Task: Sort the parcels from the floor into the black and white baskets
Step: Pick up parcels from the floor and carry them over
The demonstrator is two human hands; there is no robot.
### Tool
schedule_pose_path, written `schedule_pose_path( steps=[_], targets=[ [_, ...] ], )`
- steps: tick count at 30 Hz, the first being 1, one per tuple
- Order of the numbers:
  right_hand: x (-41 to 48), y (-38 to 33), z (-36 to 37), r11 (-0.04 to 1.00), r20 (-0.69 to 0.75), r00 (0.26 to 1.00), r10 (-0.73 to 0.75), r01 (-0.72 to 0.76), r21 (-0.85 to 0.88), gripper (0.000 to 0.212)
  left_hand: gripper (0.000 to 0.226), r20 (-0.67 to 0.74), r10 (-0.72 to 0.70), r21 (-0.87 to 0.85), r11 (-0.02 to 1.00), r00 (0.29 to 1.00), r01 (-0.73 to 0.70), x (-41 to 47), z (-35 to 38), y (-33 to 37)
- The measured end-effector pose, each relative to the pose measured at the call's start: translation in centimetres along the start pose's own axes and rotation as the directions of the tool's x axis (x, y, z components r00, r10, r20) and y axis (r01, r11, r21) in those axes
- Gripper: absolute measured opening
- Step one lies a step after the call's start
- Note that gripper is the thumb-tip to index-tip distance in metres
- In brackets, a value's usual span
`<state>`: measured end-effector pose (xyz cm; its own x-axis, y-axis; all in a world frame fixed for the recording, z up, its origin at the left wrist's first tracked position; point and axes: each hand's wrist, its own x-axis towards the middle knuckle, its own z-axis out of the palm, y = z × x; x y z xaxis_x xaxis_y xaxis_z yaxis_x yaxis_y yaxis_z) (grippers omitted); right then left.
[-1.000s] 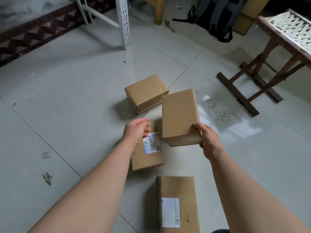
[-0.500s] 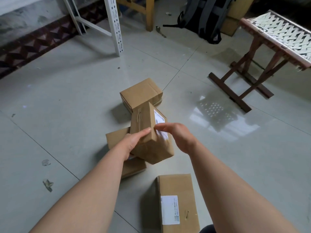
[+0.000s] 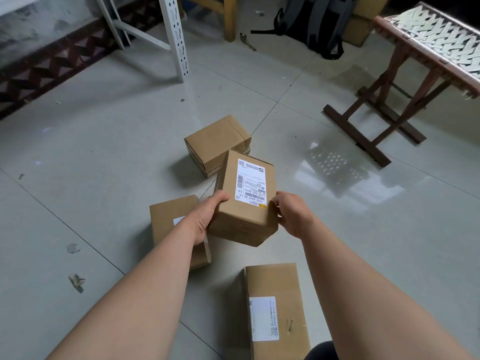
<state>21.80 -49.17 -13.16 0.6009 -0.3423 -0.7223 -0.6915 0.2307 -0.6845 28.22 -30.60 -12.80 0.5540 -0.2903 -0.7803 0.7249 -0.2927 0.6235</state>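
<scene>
I hold a brown cardboard parcel [image 3: 246,198] above the floor, its white shipping label facing up. My left hand [image 3: 206,218] grips its near left edge with the thumb on top. My right hand [image 3: 292,214] grips its near right corner. Three more brown parcels lie on the floor: one [image 3: 217,142] just beyond the held one, one [image 3: 171,219] under my left forearm with a label partly hidden, and one [image 3: 275,307] nearest me with a white label. No basket is in view.
A wooden folding stand with a woven top [image 3: 426,48] is at the right. A white perforated rack leg [image 3: 175,37] stands at the back left, a wooden leg [image 3: 230,18] and a dark backpack [image 3: 314,22] behind. Grey tiled floor [image 3: 91,152] lies all around.
The parcel has been turned over between my hands, so its label now faces up. My left hand came from the floor parcel to grip it; the view shifted slightly.
</scene>
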Motion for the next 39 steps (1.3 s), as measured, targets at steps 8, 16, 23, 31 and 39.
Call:
schedule_pose_path(
  steps=[8,16,23,31,39],
  targets=[
    [1.2,0.6,-1.0,0.965,0.126,0.983,0.136,-0.102,-0.243,0.045,0.029,-0.053,0.004,0.176,0.984,0.999,0.006,2.7,1.0,-1.7],
    [-0.5,5.7,-4.5,0.856,0.068,0.957,0.282,-0.219,-0.468,0.016,0.019,-0.225,-0.085,0.328,0.931,0.971,0.157,1.2,1.2,-3.9],
    [-3.0,7.8,-5.8,0.862,-0.002,0.975,0.224,-0.199,-0.467,0.022,0.018,-0.307,-0.212,0.301,0.903,0.928,0.307,-0.9,2.6,-7.2],
    [-3.6,1.9,3.5,0.936,0.036,0.973,-0.230,0.231,-0.266,0.038,0.012,-0.580,0.193,0.485,0.862,0.792,0.145,-0.9,-5.4,-2.5],
    [-1.6,3.8,14.2,0.801,0.385,0.911,0.146,0.119,-0.586,0.038,0.031,-0.470,-0.124,0.163,0.961,0.874,0.223,-0.6,-10.7,-7.9]
  ],
)
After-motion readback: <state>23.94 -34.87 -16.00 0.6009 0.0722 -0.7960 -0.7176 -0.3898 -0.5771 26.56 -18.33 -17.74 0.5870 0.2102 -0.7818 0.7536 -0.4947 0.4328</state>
